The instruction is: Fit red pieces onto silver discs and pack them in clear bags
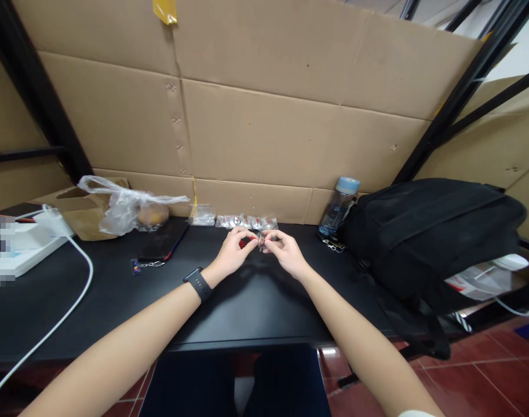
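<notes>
My left hand (233,250) and my right hand (285,250) meet above the black table (247,307), fingertips pinched together. Between them sits a small part with red on it (245,242), held by the left fingers, and a small dark piece (261,242) pinched by the right fingers. What the pieces are is too small to tell. A black watch (199,283) is on my left wrist. Just behind the hands lies a row of small clear bags (245,222) with red and silver bits inside.
A black backpack (429,231) fills the table's right side, a blue-capped water bottle (339,207) beside it. At left lie a phone (162,242), a keychain (142,265), a plastic bag with food (134,209), a cardboard box (81,214) and a white cable (68,307). Cardboard walls stand behind.
</notes>
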{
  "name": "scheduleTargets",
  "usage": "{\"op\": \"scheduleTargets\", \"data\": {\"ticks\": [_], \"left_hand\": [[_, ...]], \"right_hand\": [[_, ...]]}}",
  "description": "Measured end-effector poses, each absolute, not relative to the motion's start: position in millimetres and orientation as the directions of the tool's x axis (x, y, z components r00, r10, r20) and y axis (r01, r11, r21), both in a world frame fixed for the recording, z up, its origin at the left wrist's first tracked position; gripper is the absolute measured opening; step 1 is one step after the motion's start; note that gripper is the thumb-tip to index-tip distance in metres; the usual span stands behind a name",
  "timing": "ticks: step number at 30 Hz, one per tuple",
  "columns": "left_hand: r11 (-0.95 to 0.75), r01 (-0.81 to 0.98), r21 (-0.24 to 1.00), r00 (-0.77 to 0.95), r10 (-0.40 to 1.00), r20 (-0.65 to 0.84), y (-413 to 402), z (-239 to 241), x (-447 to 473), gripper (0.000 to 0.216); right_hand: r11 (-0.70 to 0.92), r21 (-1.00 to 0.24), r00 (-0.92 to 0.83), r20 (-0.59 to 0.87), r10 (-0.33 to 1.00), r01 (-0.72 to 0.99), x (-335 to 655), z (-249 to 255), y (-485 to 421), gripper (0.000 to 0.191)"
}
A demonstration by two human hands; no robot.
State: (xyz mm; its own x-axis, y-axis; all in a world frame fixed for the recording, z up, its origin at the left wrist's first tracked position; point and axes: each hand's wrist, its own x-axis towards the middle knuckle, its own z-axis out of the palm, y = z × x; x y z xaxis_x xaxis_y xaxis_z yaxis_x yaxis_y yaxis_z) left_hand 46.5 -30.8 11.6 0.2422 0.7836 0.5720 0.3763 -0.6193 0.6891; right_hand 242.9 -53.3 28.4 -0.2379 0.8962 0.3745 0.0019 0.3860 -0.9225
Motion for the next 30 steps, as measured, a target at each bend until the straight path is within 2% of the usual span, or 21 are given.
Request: {"op": "scheduleTargets", "data": {"ticks": [5,9,13,17,20,22,26,30], "left_hand": [[-0.608,0.431,0.667,0.24,0.789,0.565,-35,15,47,0.017],[-0.571,0.536,0.621,0.246,0.81,0.532,-40,20,46,0.019],[-0.58,0.664,0.472,0.312,0.788,0.53,-44,23,47,0.026],[-0.65,0.714,0.26,0.467,0.719,0.515,-41,17,47,0.036],[-0.697,0.704,0.135,0.586,0.678,0.443,-37,8,46,0.041],[-0.71,0.698,0.096,0.629,0.671,0.393,-35,4,46,0.04],[-0.732,0.675,0.091,0.664,0.658,0.355,-39,4,47,0.04],[-0.773,0.623,0.12,0.701,0.62,0.351,-47,9,50,0.041]], "right_hand": [[0.249,-0.962,-0.236,0.269,0.934,-0.109,240,31,-59,0.036],[0.147,-0.981,-0.285,0.178,0.942,-0.126,242,32,-60,0.048],[0.096,-0.984,-0.299,0.139,0.944,-0.153,244,33,-59,0.043],[0.183,-0.969,-0.224,0.218,0.95,-0.165,250,37,-56,0.051],[0.229,-0.969,-0.134,0.24,0.962,-0.091,260,40,-51,0.052],[0.257,-0.966,-0.076,0.256,0.964,0.003,268,41,-47,0.051],[0.331,-0.919,-0.077,0.321,0.944,0.216,284,43,-42,0.047],[0.391,-0.865,-0.165,0.356,0.92,0.313,293,45,-41,0.047]]}}
